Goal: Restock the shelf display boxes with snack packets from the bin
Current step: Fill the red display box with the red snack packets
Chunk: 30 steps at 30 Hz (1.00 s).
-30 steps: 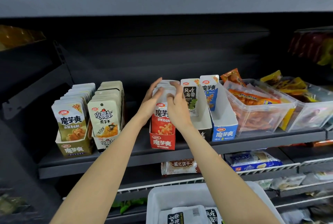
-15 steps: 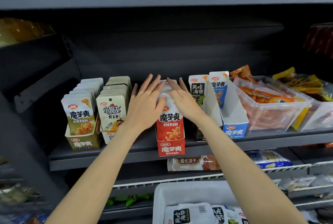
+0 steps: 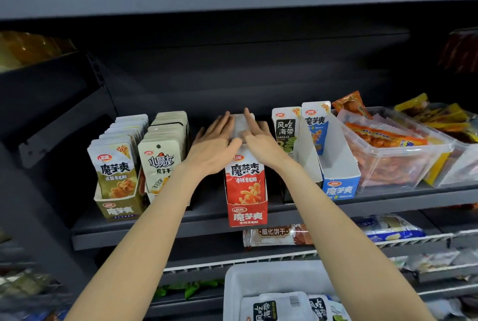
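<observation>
Now both hands lie flat on the row of packets in the red cardboard display box (image 3: 246,213), which stands at the middle of the dark grey metal shelf (image 3: 155,232). A second ago the left hand (image 3: 216,150) and right hand (image 3: 261,144) were cupped round the sides of the white-topped snack packets (image 3: 240,126), squaring them; since then the fingers have straightened and spread across the packet tops, pressing rather than gripping, neither hand holding anything. By my reading the red box's load is seated and this box is nearly done.

At 6 o'clock of the view sits the white plastic bin (image 3: 271,276), holding black-labelled seaweed packets (image 3: 274,307). At 3 o'clock of the red box the white display box with one black-and-green seaweed packet (image 3: 285,128) looks nearly bare, as does the blue cardboard display box (image 3: 338,186), so those likely want filling next. At 9 o'clock the olive-green display box (image 3: 119,210) looks full.

Hidden: the hands cover most of the red box's packet tops, so how full it is toward the back cannot be told. The bin is cut off by the lower frame edge, and the wire racks below are blurred
</observation>
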Available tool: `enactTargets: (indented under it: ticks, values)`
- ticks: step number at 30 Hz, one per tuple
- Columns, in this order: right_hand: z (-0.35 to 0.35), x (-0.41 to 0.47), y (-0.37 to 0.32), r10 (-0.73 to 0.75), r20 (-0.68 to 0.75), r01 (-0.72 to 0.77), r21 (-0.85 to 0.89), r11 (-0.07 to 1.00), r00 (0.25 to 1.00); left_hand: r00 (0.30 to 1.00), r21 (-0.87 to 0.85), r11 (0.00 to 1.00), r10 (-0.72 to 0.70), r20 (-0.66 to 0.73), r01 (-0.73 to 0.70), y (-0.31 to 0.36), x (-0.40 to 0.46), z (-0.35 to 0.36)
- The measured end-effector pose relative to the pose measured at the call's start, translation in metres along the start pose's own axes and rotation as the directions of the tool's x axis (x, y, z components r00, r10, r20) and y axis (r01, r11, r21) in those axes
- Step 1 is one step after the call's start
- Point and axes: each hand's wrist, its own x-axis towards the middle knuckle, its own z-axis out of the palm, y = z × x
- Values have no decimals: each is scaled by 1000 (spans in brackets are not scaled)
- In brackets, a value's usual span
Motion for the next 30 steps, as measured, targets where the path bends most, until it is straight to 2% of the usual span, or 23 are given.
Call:
enactTargets:
  ticks: [3,5,7,8,10,12,14,16,20,24,30]
  values:
    - [-4,-19,-1,-73,-121,87,114,990,990,983,-58,997,39,-179,-50,1,-9,4]
    - [-3,-40,4,-115,-167,151,223,963,979,946,-144,985,47,-320,-98,5,-20,4]
    - [0,-59,10,-130,-141,160,225,961,981,912,-392,914,-73,-403,-100,11,-38,4]
    - [0,-65,13,-125,-114,147,212,966,986,911,-571,816,-166,-378,-88,15,-48,5]
    - [2,-71,12,-84,-57,95,234,968,995,937,-859,508,-269,-221,-57,23,-62,8]
    - [6,-70,10,-31,-6,31,321,946,1000,966,-969,246,-249,-76,-13,29,-69,15]
    - [12,-67,11,-3,33,-11,417,909,999,979,-993,117,-205,-13,11,34,-69,20]
    - [14,-65,14,-2,51,-21,452,892,999,985,-992,123,-171,-16,5,37,-68,22]
    - [8,-67,17,-18,78,-17,419,908,997,990,-959,282,-138,-21,19,40,-67,18]
    - [0,-63,18,-71,62,39,418,907,995,993,-924,383,-119,-28,19,36,-60,13]
    - [-2,-57,17,-103,122,50,372,927,987,995,-915,403,-81,-50,-13,34,-56,12]
